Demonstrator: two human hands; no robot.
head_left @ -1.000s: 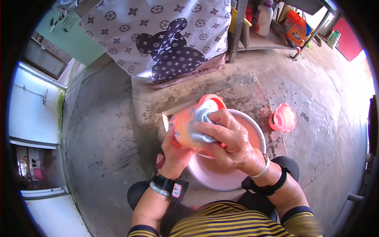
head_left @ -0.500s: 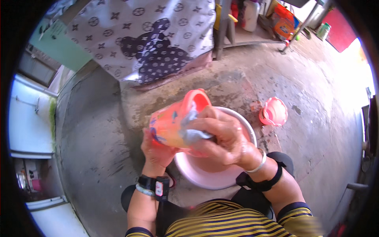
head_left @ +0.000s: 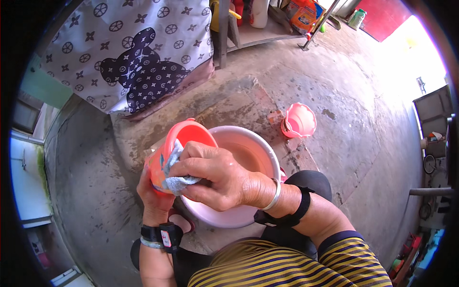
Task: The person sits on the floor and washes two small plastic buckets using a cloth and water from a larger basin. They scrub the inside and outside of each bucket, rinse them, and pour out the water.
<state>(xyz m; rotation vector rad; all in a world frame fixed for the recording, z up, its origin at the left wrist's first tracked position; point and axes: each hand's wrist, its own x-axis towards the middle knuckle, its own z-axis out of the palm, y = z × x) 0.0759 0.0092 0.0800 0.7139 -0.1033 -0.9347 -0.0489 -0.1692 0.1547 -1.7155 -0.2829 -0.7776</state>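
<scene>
My left hand (head_left: 155, 198) grips a coral-orange plastic bucket (head_left: 194, 132) from below and behind, holding it tilted above the left side of the basin. Coloured patterns show on the bucket's outer wall. Bunched in my right hand (head_left: 217, 177) is a wet blue-grey cloth (head_left: 174, 179), pressed against the bucket's side just under the rim. Most of my left fingers are hidden behind the bucket. Below both hands a large pale pink basin (head_left: 270, 160) stands on the floor with cloudy brownish water in it.
A small pink container with a wavy rim (head_left: 302, 120) stands beyond the basin on the damp concrete floor (head_left: 354, 158). A patterned cloth cover (head_left: 143, 62) hangs at the far left. Beside it, a low shelf (head_left: 260, 36) bears bottles and an orange bag (head_left: 304, 16).
The view has swung right, so the surroundings sit further left. The bucket has turned, its open mouth now showing more. My right hand stays at its side with the cloth.
</scene>
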